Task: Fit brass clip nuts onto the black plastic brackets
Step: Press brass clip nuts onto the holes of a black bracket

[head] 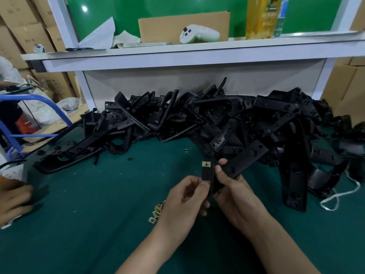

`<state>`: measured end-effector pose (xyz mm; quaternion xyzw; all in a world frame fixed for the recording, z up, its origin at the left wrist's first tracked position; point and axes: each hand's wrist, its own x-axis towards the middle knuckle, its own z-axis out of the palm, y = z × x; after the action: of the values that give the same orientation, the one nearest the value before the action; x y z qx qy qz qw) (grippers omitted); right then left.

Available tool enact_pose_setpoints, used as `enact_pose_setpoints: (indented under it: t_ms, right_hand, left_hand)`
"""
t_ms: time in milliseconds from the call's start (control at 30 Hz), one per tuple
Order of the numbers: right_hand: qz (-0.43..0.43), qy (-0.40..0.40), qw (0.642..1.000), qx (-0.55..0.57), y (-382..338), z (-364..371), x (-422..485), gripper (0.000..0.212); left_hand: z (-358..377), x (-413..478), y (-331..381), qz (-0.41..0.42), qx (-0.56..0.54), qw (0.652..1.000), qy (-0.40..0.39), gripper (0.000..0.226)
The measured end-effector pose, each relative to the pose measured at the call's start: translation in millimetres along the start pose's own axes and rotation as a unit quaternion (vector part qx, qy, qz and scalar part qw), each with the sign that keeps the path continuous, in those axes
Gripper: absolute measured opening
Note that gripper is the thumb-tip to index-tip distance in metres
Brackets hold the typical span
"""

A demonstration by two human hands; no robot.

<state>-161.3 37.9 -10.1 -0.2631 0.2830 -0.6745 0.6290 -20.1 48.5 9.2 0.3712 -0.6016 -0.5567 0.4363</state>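
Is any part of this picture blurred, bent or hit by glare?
Head view: the wide lens bows the white shelf; a glare spot sits on the green board; another person's hand at the left edge is blurred; the brass clip nut on the held bracket is fairly sharp.

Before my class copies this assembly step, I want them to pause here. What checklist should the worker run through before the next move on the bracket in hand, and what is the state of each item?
1. Grip: left hand and right hand both hold the black bracket: ok.
2. Fitted clip nut sits on the bracket's narrow arm: ok.
3. That nut is pushed fully home over its hole: cannot tell.
4. A second nut is under the left thumb: cannot tell, too blurred.
5. Loose clip nuts lie on the green mat beside the left wrist: ok.
6. Bracket pile lies behind the hands for the next piece: ok.
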Motion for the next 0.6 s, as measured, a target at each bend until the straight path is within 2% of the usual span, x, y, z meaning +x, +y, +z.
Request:
enact_pose_setpoints:
  t_ms: [467,600]
  right_hand:
    - [0.006,0.005,1.0,-0.02,-0.4,0.3,-1.1,0.015]
    - [0.003,0.009,1.0,-0.022,0.2,-1.7,-0.8,0.014]
  left_hand:
    - [-1.7,1.9,-6.1,0.007,0.001,1.0,-0.003,0.021]
    - [2.3,0.5,-10.0,0.01,0.014,1.0,0.023,0.02]
